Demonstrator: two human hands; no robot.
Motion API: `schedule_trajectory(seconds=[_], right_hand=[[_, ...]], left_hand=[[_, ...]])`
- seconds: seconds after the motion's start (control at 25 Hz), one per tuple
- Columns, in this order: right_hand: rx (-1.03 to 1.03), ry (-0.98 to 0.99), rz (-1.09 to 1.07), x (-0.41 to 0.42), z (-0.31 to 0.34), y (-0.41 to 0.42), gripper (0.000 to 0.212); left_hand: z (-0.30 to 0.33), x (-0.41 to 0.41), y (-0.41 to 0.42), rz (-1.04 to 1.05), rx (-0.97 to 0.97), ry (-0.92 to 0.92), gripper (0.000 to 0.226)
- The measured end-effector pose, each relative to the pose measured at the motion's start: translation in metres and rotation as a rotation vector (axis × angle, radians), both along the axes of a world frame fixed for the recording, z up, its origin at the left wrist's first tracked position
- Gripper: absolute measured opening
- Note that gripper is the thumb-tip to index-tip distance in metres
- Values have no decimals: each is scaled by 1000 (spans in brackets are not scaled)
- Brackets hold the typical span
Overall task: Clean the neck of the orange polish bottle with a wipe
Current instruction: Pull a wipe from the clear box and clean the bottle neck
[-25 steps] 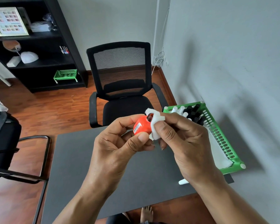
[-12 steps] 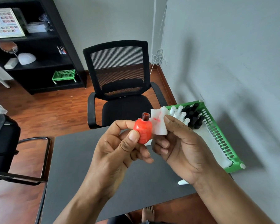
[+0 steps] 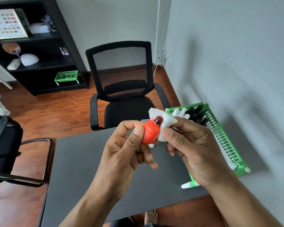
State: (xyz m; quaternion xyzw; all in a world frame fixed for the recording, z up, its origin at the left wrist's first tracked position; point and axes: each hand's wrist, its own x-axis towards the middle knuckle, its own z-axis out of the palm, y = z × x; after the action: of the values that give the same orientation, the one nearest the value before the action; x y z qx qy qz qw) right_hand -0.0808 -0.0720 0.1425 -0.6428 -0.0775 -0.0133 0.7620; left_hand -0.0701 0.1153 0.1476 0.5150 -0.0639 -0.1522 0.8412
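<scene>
My left hand (image 3: pixel 125 153) grips a small round orange polish bottle (image 3: pixel 150 132) between thumb and fingers, above the dark table. The bottle is uncapped and tilted to the right, its dark brown neck (image 3: pixel 158 120) showing. My right hand (image 3: pixel 192 148) pinches a white wipe (image 3: pixel 164 125) that lies behind and beside the neck, touching it. A faint orange smear shows on the wipe near the neck. The bottle's cap is not in sight.
A green slotted basket (image 3: pixel 225 141) with several black and white bottles stands at the table's right side against the grey wall. The dark grey table (image 3: pixel 75 169) lies below my hands. A black mesh office chair (image 3: pixel 121 89) faces the far edge; a black shelf unit stands back left.
The bottle has tilted to the right, and my right hand has brought the wipe back against the neck after holding it off to the side half a second ago.
</scene>
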Motion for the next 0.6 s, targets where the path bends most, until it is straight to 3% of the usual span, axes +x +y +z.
schedule_trajectory(seconds=[0.32,0.44,0.6], right_hand=[[87,44,19,-2,-3,-3,35],[13,1,78,-5,-1,-4,37],[-86,-78,44,-6,4,-4,25]], left_hand=[[7,-7,4,-104,-31,61,34],[10,-10,2,-68,21,26,35],[10,-10,2,-18,122,3,38]])
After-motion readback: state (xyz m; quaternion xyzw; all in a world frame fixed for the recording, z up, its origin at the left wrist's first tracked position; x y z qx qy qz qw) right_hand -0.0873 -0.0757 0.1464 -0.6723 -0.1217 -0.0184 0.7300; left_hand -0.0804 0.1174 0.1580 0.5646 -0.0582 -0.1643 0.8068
